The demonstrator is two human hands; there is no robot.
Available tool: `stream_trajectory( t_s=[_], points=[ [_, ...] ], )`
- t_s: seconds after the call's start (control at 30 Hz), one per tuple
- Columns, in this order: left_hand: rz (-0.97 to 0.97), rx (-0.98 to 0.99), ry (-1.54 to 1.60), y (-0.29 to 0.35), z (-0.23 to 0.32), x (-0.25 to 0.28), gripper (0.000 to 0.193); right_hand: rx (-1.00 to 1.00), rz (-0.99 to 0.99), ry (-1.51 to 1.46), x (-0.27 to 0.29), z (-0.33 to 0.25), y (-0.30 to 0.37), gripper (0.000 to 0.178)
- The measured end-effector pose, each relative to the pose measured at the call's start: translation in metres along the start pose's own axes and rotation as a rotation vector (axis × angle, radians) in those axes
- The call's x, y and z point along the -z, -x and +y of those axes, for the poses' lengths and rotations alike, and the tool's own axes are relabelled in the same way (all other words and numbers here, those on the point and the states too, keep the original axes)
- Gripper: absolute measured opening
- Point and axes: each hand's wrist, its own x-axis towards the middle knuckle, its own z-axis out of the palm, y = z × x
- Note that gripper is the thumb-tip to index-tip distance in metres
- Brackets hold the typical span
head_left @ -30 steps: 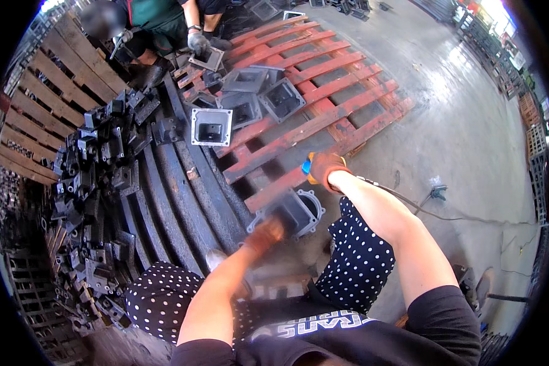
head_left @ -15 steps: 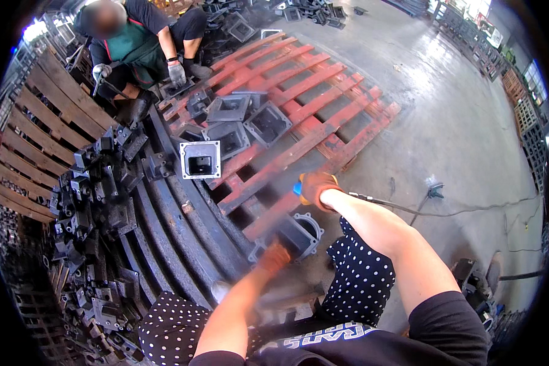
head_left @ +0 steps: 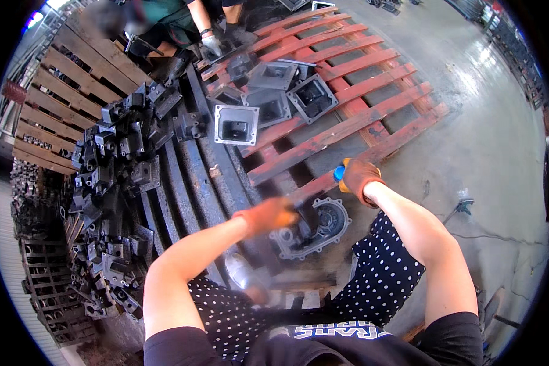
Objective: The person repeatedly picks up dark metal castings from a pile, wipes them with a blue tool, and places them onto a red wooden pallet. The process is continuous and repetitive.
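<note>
Left hand has risen beside the round metal housing.

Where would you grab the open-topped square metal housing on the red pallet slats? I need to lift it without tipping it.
Grip the square metal housing by two opposite sides of its flat rim, coming from above. It sits open face up on the red pallet, so the rim is exposed all round, while other housings crowd its far side. It probably needs both hands.

Left hand motion-blurred; fingers' hold on grey casting unclear.
</note>
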Motion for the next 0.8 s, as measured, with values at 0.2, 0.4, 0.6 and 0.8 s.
stream_trajectory(
  t_s=[0.2, 0.4, 0.6, 0.8],
  points=[
    [0.340, 0.114, -0.014, -0.008, -0.007, 0.098, 0.042, -0.044, -0.094, -0.022, 0.012, -0.015, 0.009, 0.030],
    [0.850, -0.103, -0.685, -0.050, -0.008, 0.228, 0.023, -0.037, -0.070, -0.031, 0.020, -0.017, 0.017, 0.027],
    [1.041, 0.324, -1.030, -0.120, -0.024, 0.306, 0.017, -0.020, -0.078, 0.041, 0.018, -0.028, 0.016, 0.024],
    [0.901, 0.384, -0.869, -0.170, -0.042, 0.308, 0.032, -0.044, -0.113, 0.140, -0.015, -0.002, 0.004, 0.058]
  ],
)
